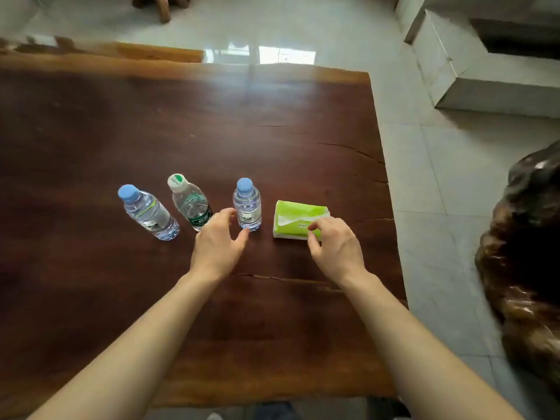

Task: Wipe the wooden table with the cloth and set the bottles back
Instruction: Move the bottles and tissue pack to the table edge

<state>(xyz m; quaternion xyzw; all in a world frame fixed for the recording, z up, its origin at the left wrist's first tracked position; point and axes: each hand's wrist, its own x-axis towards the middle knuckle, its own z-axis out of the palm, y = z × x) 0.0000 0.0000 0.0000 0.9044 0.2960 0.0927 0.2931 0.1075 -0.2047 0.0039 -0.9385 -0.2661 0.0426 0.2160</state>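
Observation:
Three clear water bottles stand in a row on the dark wooden table. The left bottle and the right bottle have blue caps. Between them is a bottle with a white-and-green cap and a green label. A green and white tissue pack lies to the right of the row. My left hand hovers open in front of the middle and right bottles, fingers spread, thumb close to the right bottle's base. My right hand rests at the pack's near right corner, fingertips pinching at its top.
The table's right edge runs close to the tissue pack, with a pale tiled floor beyond. A dark gnarled wooden mass stands at the right. A grey stone step is at the far right.

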